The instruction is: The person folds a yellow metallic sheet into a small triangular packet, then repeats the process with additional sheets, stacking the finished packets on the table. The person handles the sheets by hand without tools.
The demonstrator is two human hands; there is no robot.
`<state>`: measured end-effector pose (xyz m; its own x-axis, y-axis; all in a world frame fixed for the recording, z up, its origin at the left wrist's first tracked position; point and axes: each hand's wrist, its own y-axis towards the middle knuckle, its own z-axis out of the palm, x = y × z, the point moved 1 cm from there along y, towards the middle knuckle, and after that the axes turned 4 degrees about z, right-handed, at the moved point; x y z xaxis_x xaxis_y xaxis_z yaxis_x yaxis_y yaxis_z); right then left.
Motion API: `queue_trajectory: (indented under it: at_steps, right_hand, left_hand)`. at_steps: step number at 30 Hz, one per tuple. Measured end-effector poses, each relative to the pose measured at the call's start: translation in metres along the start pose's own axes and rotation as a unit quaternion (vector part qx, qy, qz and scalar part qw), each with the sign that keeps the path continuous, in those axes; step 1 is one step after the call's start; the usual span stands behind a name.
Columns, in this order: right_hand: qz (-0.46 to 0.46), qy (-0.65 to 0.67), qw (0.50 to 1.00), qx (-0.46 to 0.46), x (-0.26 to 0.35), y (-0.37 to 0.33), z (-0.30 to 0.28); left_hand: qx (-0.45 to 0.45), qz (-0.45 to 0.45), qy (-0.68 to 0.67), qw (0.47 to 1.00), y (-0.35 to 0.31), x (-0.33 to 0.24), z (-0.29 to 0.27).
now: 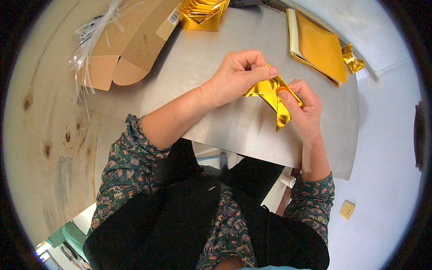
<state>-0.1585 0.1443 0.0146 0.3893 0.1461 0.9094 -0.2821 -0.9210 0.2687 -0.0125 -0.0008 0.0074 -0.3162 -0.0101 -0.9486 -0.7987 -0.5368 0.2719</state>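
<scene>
Above the middle of the metal table top (211,121), both my hands grip one partly folded sheet of shiny gold paper (267,90). My left hand (237,74) pinches its upper edge between thumb and fingers. On the other side my right hand (304,105) presses the paper with the thumb on top and the fingers curled beneath. A pointed end of the gold paper hangs down between the hands, and a flat flap reaches left under my left hand. Some creases are hidden by my fingers.
A stack of gold sheets (317,42) lies at the far right, with a folded gold piece (353,59) beside it. Nested gold folded pieces (203,15) stand at the back. An open cardboard box (139,42) with clear plastic strips (92,45) sits at the left.
</scene>
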Motion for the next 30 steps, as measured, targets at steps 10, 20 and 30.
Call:
queue_trajectory:
  at_steps: [10, 20, 30]
  right_hand:
    - [0.040, 0.033, 0.999, -0.009, -0.005, 0.000, 0.006]
    - [0.115, 0.097, 0.987, 0.057, -0.003, -0.001, -0.003]
    - [0.139, 0.139, 0.978, 0.070, -0.008, 0.002, -0.008]
  left_hand:
    - [-0.034, -0.018, -0.055, 0.998, -0.003, 0.000, 0.004]
    - [0.147, -0.161, 0.009, 0.976, 0.002, -0.013, -0.018]
    - [0.087, -0.036, 0.044, 0.995, -0.004, 0.001, 0.001]
